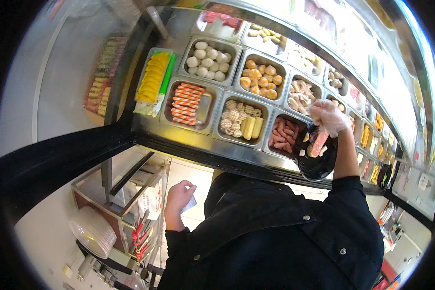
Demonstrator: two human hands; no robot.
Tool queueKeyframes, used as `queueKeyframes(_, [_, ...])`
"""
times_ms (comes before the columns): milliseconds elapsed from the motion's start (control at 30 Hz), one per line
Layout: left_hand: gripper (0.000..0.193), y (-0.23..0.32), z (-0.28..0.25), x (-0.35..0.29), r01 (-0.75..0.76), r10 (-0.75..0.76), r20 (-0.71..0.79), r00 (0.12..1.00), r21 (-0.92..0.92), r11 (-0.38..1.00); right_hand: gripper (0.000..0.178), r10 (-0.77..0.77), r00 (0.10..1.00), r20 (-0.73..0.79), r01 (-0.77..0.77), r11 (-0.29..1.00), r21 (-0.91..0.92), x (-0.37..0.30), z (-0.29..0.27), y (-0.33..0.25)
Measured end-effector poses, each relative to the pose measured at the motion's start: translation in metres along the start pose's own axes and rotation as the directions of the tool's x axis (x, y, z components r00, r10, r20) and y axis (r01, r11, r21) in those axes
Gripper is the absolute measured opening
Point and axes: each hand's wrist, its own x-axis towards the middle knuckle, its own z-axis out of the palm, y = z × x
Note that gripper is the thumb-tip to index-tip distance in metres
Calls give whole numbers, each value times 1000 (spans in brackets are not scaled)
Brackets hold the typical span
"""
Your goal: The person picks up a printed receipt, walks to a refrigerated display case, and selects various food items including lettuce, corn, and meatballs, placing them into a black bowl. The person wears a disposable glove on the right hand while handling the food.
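Note:
My right hand, in a clear plastic glove, is at the edge of the bin of pale, curled pieces. Its fingers are curled, and whatever they hold is hidden. Just below it, a black bowl holds a pink, sausage-like piece and several small pale bits. Left of the bowl is a bin of pink sausages. Low on the left, by my body, my bare left hand is closed on a small bluish slip.
Steel bins in the counter hold striped orange-white sticks, white balls, orange-white balls and scored white pieces. A tray of yellow pieces lies at the left. Glass slants along the far side. Stacked bowls stand lower left.

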Motion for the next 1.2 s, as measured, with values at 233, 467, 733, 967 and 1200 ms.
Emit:
queueKeyframes(233, [28,33,-4,8,-88,87,16,996,78,993,20,-216,957,194,244,960,-134,-40,-15,78])
queueKeyframes(467, [30,67,4,-2,-137,137,11,990,197,971,22,-405,902,148,410,912,1,-53,-14,109])
queueKeyframes(733, [30,84,35,-26,-143,142,18,990,185,972,21,-332,914,234,291,937,192,-59,-29,112])
queueKeyframes(967, [31,95,55,-44,-105,105,4,994,127,986,20,-562,759,329,651,663,-370,-49,-26,102])
queueKeyframes(1200, [29,85,77,-57,-73,77,-55,996,63,995,23,-413,849,329,528,672,-519,-49,-37,47])
